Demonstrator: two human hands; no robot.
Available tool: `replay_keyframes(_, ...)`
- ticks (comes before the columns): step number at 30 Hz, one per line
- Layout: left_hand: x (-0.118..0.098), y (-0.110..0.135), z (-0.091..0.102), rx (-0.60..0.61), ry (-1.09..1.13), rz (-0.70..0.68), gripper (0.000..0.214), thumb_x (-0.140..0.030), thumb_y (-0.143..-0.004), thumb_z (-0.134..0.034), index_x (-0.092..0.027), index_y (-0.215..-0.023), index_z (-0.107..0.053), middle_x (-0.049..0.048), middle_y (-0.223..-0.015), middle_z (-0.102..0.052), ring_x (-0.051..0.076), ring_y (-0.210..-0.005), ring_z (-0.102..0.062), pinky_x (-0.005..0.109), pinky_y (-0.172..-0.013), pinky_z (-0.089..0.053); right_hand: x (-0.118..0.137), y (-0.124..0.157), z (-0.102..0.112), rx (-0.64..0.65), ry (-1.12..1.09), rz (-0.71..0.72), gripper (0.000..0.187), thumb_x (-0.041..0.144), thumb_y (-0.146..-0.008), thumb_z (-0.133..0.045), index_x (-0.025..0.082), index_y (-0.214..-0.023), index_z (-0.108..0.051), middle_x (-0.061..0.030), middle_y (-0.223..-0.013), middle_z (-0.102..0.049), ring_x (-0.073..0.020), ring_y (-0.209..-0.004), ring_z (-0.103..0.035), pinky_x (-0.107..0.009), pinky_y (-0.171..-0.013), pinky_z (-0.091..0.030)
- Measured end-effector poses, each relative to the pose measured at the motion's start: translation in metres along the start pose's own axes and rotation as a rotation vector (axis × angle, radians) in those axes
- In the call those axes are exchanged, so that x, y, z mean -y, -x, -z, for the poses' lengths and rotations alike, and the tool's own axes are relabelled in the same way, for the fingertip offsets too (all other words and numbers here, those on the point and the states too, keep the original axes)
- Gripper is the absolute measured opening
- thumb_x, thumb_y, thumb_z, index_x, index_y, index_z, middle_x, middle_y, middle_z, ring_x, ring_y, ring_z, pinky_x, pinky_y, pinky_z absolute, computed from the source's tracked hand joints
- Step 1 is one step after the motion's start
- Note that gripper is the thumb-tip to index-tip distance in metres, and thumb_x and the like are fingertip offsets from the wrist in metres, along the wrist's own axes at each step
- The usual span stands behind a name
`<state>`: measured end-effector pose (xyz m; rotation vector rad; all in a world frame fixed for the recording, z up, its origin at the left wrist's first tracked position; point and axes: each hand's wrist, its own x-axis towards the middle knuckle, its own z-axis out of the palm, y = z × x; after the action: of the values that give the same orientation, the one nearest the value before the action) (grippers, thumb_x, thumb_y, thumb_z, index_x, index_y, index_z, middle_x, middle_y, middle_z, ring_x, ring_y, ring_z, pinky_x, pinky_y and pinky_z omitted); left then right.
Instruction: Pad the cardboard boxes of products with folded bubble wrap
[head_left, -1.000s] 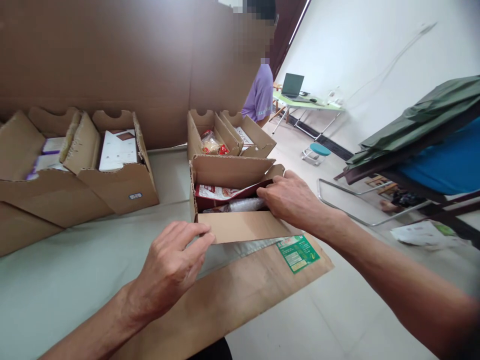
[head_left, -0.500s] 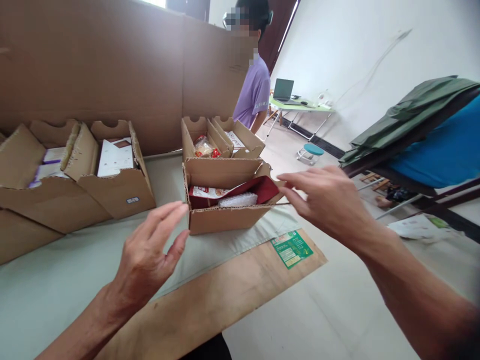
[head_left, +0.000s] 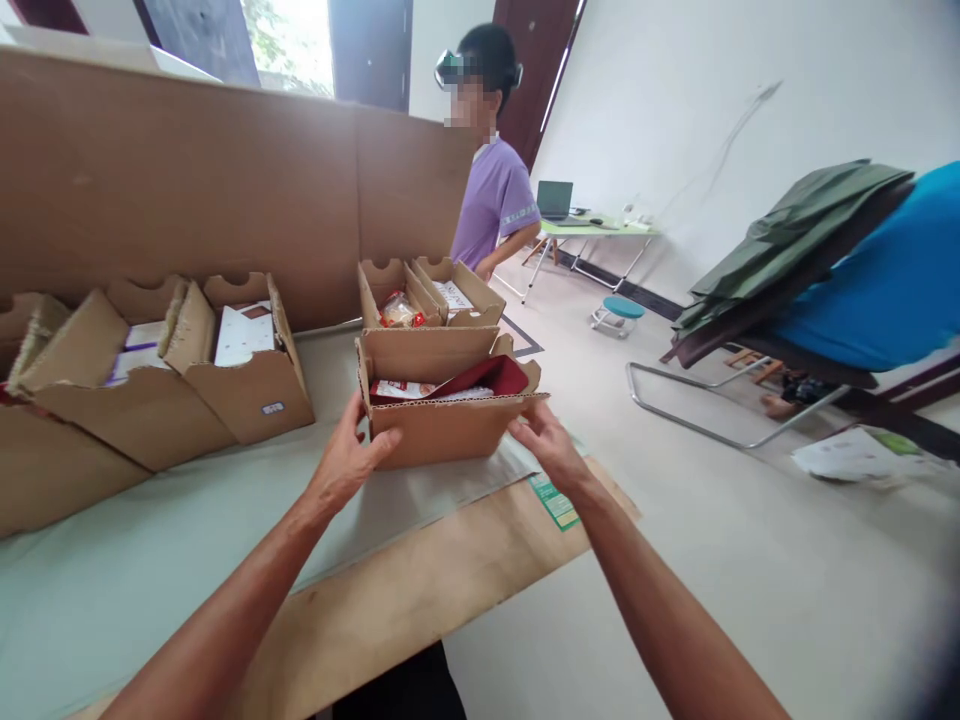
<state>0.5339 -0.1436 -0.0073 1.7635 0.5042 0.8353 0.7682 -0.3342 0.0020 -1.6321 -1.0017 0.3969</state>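
A cardboard box with an open top stands before me near the table's front edge. Inside it lie a dark red packet and a red-and-white printed packet. My left hand grips the box's left end, thumb on the front wall and fingers around the side. At the opposite end, my right hand has its thumb against the front corner, the other fingers behind the right side and partly hidden.
Behind are boxes with a snack packet and a printed white item. More cardboard boxes line the left, before a tall cardboard panel. A person stands beyond; a chair is at right.
Both hands have come in to the box from either side and now hold its ends. My view has tilted up slightly, and the person's arm shows more.
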Motion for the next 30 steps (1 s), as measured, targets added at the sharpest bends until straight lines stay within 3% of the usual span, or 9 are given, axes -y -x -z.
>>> replay_keyframes(3, -0.010, 0.015, -0.011, -0.037, 0.127, 0.036, 0.082, -0.069, -0.085, -0.068, -0.018, -0.146, -0.049, 0.0183, -0.143, -0.063, 0.032, -0.132, -0.063, 0.045, -0.107, -0.055, 0.005, 0.014, -0.022, -0.071, -0.062, -0.012, 0.069, 0.075, -0.086, -0.064, 0.021, -0.129, -0.062, -0.0144, -0.130, -0.069, -0.0329, -0.123, -0.062, -0.051, -0.107, -0.050)
replay_keyframes(6, -0.015, 0.065, -0.004, -0.133, 0.050, 0.037, 0.068, -0.062, -0.091, -0.066, -0.019, -0.142, -0.056, 0.0153, -0.131, -0.071, 0.033, -0.128, -0.065, 0.050, -0.107, -0.055, 0.016, 0.056, -0.038, -0.148, -0.008, -0.024, 0.060, 0.070, -0.092, -0.060, 0.022, -0.127, -0.065, -0.0129, -0.125, -0.070, -0.0346, -0.123, -0.062, -0.052, -0.110, -0.048)
replay_keyframes(9, -0.015, 0.137, 0.031, -0.246, -0.113, 0.077, 0.056, -0.052, -0.095, -0.065, -0.022, -0.142, -0.060, 0.0117, -0.110, -0.079, 0.033, -0.110, -0.074, 0.050, -0.094, -0.063, 0.040, 0.099, -0.066, -0.111, -0.007, -0.003, 0.055, 0.064, -0.095, -0.059, 0.026, -0.134, -0.064, -0.0111, -0.130, -0.069, -0.0350, -0.129, -0.059, -0.051, -0.114, -0.046)
replay_keyframes(12, -0.015, 0.190, 0.085, -0.358, -0.264, 0.133, 0.046, -0.054, -0.091, -0.067, -0.034, -0.133, -0.068, 0.0037, -0.094, -0.081, 0.032, -0.088, -0.078, 0.049, -0.076, -0.068, 0.069, 0.111, -0.111, 0.035, -0.090, 0.023, 0.051, 0.057, -0.097, -0.058, 0.030, -0.140, -0.061, -0.0084, -0.134, -0.068, -0.0325, -0.129, -0.061, -0.047, -0.112, -0.049)
replay_keyframes(16, -0.026, 0.192, 0.124, -0.536, -0.314, 0.236, 0.054, -0.063, -0.084, -0.072, -0.030, -0.127, -0.070, 0.0017, -0.101, -0.082, 0.034, -0.099, -0.077, 0.055, -0.088, -0.066, 0.093, 0.089, -0.153, 0.080, -0.213, 0.075, 0.054, 0.057, -0.097, -0.059, 0.030, -0.143, -0.059, -0.0073, -0.137, -0.067, -0.0318, -0.129, -0.060, -0.047, -0.113, -0.049)
replay_keyframes(20, -0.040, 0.169, 0.090, -0.461, -0.200, 0.122, 0.068, -0.064, -0.088, -0.069, -0.019, -0.139, -0.063, 0.0125, -0.116, -0.078, 0.035, -0.109, -0.074, 0.053, -0.097, -0.062, 0.083, 0.099, -0.130, -0.073, -0.162, 0.044, 0.055, 0.057, -0.097, -0.059, 0.029, -0.145, -0.058, -0.0091, -0.136, -0.067, -0.0344, -0.131, -0.059, -0.050, -0.112, -0.049)
replay_keyframes(24, -0.035, 0.192, 0.044, -0.318, -0.207, 0.027, 0.074, -0.057, -0.091, -0.069, -0.028, -0.156, -0.047, 0.0137, -0.131, -0.072, 0.037, -0.127, -0.066, 0.051, -0.099, -0.062, 0.057, 0.158, -0.092, -0.325, -0.045, -0.054, 0.048, 0.050, -0.101, -0.053, 0.032, -0.146, -0.058, -0.0106, -0.132, -0.070, -0.0381, -0.133, -0.059, -0.054, -0.111, -0.049)
replay_keyframes(27, -0.024, 0.224, 0.044, -0.353, -0.249, 0.092, 0.071, -0.053, -0.091, -0.069, -0.029, -0.154, -0.050, 0.0137, -0.128, -0.074, 0.038, -0.129, -0.065, 0.052, -0.097, -0.063, 0.048, 0.183, -0.101, -0.336, -0.044, -0.073, 0.054, 0.050, -0.099, -0.053, 0.034, -0.151, -0.053, -0.0104, -0.128, -0.073, -0.0406, -0.130, -0.062, -0.057, -0.107, -0.051)
replay_keyframes(30, -0.023, 0.234, 0.066, -0.501, -0.311, 0.258, 0.056, -0.051, -0.095, -0.065, -0.023, -0.144, -0.059, 0.0129, -0.121, -0.075, 0.037, -0.126, -0.066, 0.054, -0.104, -0.059, 0.059, 0.153, -0.133, -0.190, -0.113, -0.006, 0.058, 0.052, -0.098, -0.055, 0.034, -0.152, -0.052, -0.0099, -0.133, -0.071, -0.0395, -0.131, -0.061, -0.056, -0.107, -0.052)
